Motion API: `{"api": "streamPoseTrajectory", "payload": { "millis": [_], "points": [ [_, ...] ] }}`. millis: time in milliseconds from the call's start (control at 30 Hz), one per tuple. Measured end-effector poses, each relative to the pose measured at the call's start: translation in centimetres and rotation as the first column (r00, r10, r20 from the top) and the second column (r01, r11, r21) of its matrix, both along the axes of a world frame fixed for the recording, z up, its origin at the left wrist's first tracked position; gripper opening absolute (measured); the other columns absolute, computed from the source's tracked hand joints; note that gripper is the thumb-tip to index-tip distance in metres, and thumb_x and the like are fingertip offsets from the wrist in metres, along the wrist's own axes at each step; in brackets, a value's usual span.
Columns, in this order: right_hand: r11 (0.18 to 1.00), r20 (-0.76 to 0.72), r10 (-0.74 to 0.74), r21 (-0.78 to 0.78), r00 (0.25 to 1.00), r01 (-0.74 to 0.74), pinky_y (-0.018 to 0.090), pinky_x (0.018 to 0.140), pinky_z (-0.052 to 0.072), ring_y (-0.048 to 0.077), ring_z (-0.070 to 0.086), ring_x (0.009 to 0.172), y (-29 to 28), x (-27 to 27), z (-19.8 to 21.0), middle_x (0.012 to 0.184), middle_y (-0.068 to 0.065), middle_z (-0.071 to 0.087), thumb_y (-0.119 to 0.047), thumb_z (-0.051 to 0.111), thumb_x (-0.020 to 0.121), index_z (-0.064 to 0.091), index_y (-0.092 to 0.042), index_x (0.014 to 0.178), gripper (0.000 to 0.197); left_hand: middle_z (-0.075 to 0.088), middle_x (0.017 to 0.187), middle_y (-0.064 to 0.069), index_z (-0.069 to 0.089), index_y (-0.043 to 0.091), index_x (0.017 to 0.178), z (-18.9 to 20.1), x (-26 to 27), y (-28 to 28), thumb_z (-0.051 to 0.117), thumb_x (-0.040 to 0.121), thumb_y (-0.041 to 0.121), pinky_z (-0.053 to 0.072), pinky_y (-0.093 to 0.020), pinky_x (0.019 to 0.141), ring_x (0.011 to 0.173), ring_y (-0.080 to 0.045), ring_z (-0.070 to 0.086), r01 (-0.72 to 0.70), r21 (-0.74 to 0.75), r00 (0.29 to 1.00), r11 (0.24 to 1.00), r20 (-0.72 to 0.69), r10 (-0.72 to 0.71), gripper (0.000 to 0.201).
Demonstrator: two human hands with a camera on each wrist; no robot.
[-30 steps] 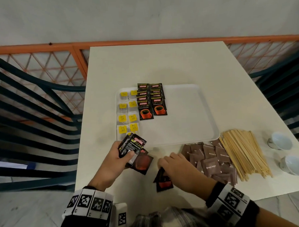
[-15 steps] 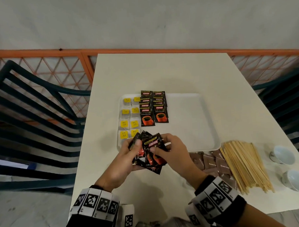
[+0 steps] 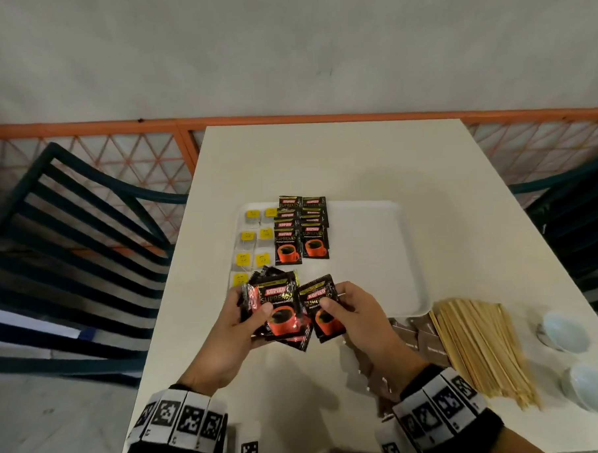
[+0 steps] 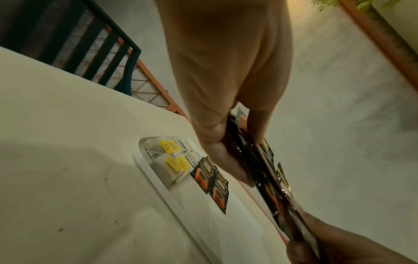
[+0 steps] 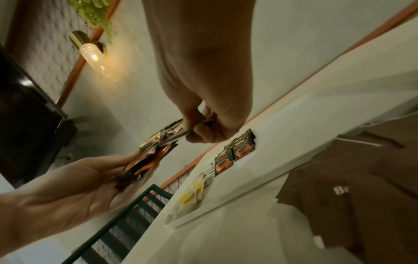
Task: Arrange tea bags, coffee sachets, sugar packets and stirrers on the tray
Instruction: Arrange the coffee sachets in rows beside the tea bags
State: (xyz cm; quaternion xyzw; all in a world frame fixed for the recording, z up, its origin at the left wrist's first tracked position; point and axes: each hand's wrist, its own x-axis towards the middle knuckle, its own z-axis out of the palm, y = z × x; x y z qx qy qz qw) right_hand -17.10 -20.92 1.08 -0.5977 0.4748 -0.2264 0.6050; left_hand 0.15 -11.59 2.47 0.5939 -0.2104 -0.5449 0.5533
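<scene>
My left hand (image 3: 240,326) clamps a fanned bunch of glossy foil coffee sachets (image 3: 279,307); my right hand (image 3: 354,313) pinches one sachet (image 3: 320,309) at its crimped edge, above the table's (image 3: 339,163) near side. I judge the coffee step underway: next, lay it flat beside the rows (image 3: 301,228) on the smooth white tray (image 3: 377,257).

A plain grey wall (image 3: 283,49) fills the back of the room. Along its foot runs an orange railing (image 3: 81,128) with a triangle lattice under it. The cream tabletop (image 3: 339,163) stands against this railing. A dark green slatted chair (image 3: 68,236) is at the left side and another dark chair (image 3: 578,214) at the right. In the right wrist view, a lit wall lamp (image 5: 92,53) glows warm beside hanging green leaves (image 5: 95,12).
</scene>
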Motion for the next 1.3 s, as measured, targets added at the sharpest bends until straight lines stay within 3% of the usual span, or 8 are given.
{"api": "streamPoseTrajectory", "payload": {
  "millis": [233, 333, 467, 567, 733, 967, 1200, 1300],
  "points": [
    [0.97, -0.081, -0.099, 0.215, 0.992, 0.115, 0.03, 0.071, 0.054, 0.025, 0.066, 0.092, -2.4, -1.8, -1.5, 0.105, 0.01, 0.065, -0.011, 0.043, 0.097, 0.054, -0.014, 0.112, 0.019, 0.06, 0.12, -0.011, 0.044, 0.013, 0.12, -0.8, 0.1, 1.2, 0.051, 0.091, 0.006, 0.053, -0.041, 0.079, 0.106, -0.028, 0.061, -0.181, 0.049, 0.983, 0.982, 0.011, 0.181, 0.031],
    [0.95, -0.09, -0.12, 0.279, 0.989, 0.141, 0.037, 0.081, 0.054, 0.026, 0.067, 0.091, -3.4, -1.8, -2.1, 0.105, 0.011, 0.067, -0.005, 0.048, 0.093, 0.057, -0.009, 0.108, 0.018, 0.06, 0.119, -0.012, 0.044, 0.013, 0.119, -1.1, 0.4, 1.9, 0.05, 0.091, 0.006, 0.052, -0.042, 0.08, 0.106, -0.029, 0.061, -0.22, 0.057, 0.975, 0.974, 0.032, 0.218, 0.029],
    [0.959, -0.101, -0.13, 0.241, 0.986, 0.151, 0.022, 0.064, 0.049, 0.014, 0.063, 0.073, -4.4, -0.7, -1.7, 0.085, 0.004, 0.066, -0.003, 0.062, 0.085, 0.06, -0.012, 0.083, 0.009, 0.062, 0.113, -0.008, 0.045, 0.016, 0.116, -1.2, 0.9, 2.1, 0.05, 0.092, 0.005, 0.056, -0.035, 0.073, 0.1, -0.024, 0.063, -0.242, 0.044, 0.97, 0.969, 0.043, 0.24, 0.027],
    [0.954, -0.079, -0.096, 0.276, 0.992, 0.115, 0.023, 0.062, 0.05, 0.016, 0.062, 0.077, -5.5, 1.3, -1.8, 0.089, 0.006, 0.065, -0.004, 0.065, 0.083, 0.059, -0.013, 0.084, 0.011, 0.063, 0.109, -0.005, 0.046, 0.02, 0.111, -1.2, 1.4, 1.8, 0.05, 0.091, 0.005, 0.058, -0.028, 0.065, 0.097, -0.021, 0.064, -0.245, 0.038, 0.969, 0.969, 0.053, 0.243, 0.025],
    [0.941, -0.015, -0.088, 0.328, 0.996, 0.088, 0.024, 0.056, 0.049, 0.018, 0.061, 0.068, -7.7, 5.0, -1.9, 0.089, 0.009, 0.06, 0.004, 0.06, 0.084, 0.054, -0.011, 0.082, 0.016, 0.063, 0.111, -0.006, 0.047, 0.024, 0.111, -1.8, 2.4, 1.8, 0.052, 0.091, 0.008, 0.055, -0.032, 0.071, 0.098, -0.023, 0.065, -0.244, 0.094, 0.969, 0.965, 0.071, 0.238, 0.026],
    [0.969, -0.125, -0.121, 0.2, 0.985, 0.145, 0.034, 0.068, 0.057, 0.028, 0.063, 0.092, -10.1, 8.6, -4.0, 0.107, 0.016, 0.058, 0.007, 0.064, 0.077, 0.047, -0.013, 0.091, 0.029, 0.063, 0.109, -0.002, 0.045, 0.025, 0.115, -2.3, 4.2, 1.4, 0.052, 0.091, 0.012, 0.052, -0.027, 0.067, 0.097, -0.021, 0.064, -0.243, 0.133, 0.969, 0.961, 0.081, 0.234, 0.029],
    [0.996, -0.255, -0.08, 0.014, 0.964, 0.086, 0.039, 0.074, 0.058, 0.024, 0.062, 0.075, -10.9, 9.3, -5.0, 0.075, 0.004, 0.058, 0.002, 0.068, 0.078, 0.044, -0.012, 0.097, 0.034, 0.065, 0.112, -0.003, 0.047, 0.026, 0.116, -2.4, 5.1, -0.2, 0.053, 0.09, 0.012, 0.055, -0.031, 0.072, 0.096, -0.02, 0.067, -0.217, 0.118, 0.976, 0.969, 0.045, 0.213, 0.03],
    [0.994, -0.311, -0.051, -0.107, 0.949, 0.018, 0.034, 0.074, 0.054, 0.02, 0.057, 0.069, -10.8, 9.2, -5.3, 0.069, -0.001, 0.053, -0.002, 0.07, 0.078, 0.042, -0.015, 0.096, 0.036, 0.065, 0.112, -0.003, 0.046, 0.024, 0.118, -2.5, 5.0, -0.8, 0.053, 0.09, 0.011, 0.057, -0.029, 0.071, 0.094, -0.016, 0.068, -0.197, 0.11, 0.98, 0.974, 0.043, 0.193, 0.032]
  ]
}}
